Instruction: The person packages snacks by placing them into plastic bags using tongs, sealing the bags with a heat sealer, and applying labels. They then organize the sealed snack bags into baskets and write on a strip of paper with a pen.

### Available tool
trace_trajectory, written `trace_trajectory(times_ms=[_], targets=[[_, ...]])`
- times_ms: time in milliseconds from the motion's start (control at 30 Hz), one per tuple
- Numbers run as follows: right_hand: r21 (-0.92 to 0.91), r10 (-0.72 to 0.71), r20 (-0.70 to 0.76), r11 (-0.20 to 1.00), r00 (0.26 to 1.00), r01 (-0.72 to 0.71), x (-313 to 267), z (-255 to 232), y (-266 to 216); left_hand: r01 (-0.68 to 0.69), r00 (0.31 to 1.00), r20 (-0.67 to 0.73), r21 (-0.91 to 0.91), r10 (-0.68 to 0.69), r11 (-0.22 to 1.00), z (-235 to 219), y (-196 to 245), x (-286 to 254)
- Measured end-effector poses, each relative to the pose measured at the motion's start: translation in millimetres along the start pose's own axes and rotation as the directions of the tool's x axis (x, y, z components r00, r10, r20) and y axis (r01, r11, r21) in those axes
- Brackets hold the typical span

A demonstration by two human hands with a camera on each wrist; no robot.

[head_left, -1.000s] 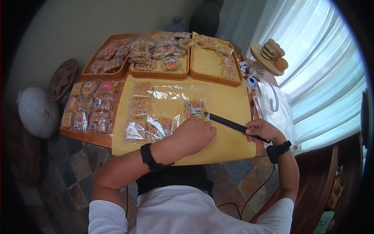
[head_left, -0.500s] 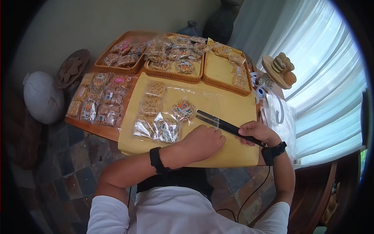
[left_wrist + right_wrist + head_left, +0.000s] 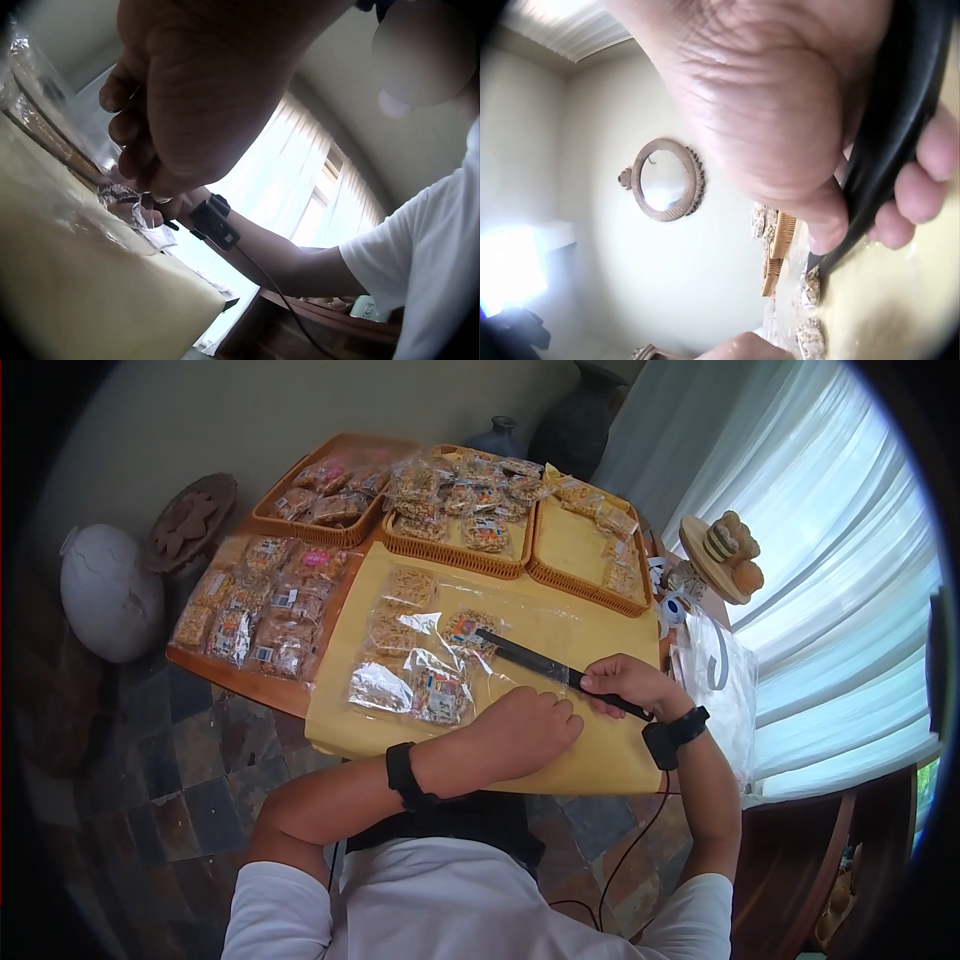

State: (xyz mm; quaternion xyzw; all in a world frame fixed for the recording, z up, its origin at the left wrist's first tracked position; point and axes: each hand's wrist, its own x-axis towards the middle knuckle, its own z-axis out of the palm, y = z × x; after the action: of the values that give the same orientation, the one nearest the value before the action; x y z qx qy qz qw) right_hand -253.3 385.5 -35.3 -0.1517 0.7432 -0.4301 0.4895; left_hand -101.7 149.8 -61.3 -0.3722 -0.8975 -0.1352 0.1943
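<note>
A large clear plastic bag (image 3: 530,610) lies flat on yellow paper, with several wrapped puffed-grain cakes in its left part. My right hand (image 3: 630,685) grips black tongs (image 3: 535,660), which reach left into the bag. Their tips overlap the right side of a labelled cake packet (image 3: 468,628) in the second column. Nearer to me sits another labelled packet (image 3: 440,695). My left hand (image 3: 525,730) is at the bag's near right side, fingers curled; in the left wrist view crinkled clear plastic (image 3: 139,214) shows at its fingertips.
Three wicker baskets stand at the back: one of pinkish packets (image 3: 335,490), a heaped middle one (image 3: 510,568), and a right one (image 3: 590,590) with a few packets. A filled bag (image 3: 255,605) lies left. White plastic bags (image 3: 725,690) and a tape roll (image 3: 673,608) are at right.
The labelled packet has moved left in the bag, beside the left column. The tongs spread apart from it half a second ago, and now their tips are together at its right side.
</note>
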Motion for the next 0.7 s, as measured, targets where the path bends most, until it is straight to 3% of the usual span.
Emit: trace_trajectory(times_ms=[300, 367, 567, 700], targets=[[0.237, 0.021, -0.173, 0.971, 0.985, 0.021, -41, 35, 26, -0.018, 1.000, -0.016, -0.015, 0.018, 1.000, 3, 1, -3], [0.166, 0.055, -0.023, 0.985, 0.998, -0.051, -49, 48, 18, -0.039, 0.998, -0.053, -0.021, 0.038, 0.999, 1, -1, -3], [-0.081, 0.139, -0.080, 0.986, 0.987, -0.146, -76, 15, 4, -0.011, 0.997, -0.080, -0.004, 0.011, 1.000, -1, 0, -7], [-0.276, 0.038, -0.188, 0.957, 0.981, -0.090, -56, 18, -1, -0.004, 0.999, -0.054, -0.053, 0.001, 0.999, 0, 2, -6]])
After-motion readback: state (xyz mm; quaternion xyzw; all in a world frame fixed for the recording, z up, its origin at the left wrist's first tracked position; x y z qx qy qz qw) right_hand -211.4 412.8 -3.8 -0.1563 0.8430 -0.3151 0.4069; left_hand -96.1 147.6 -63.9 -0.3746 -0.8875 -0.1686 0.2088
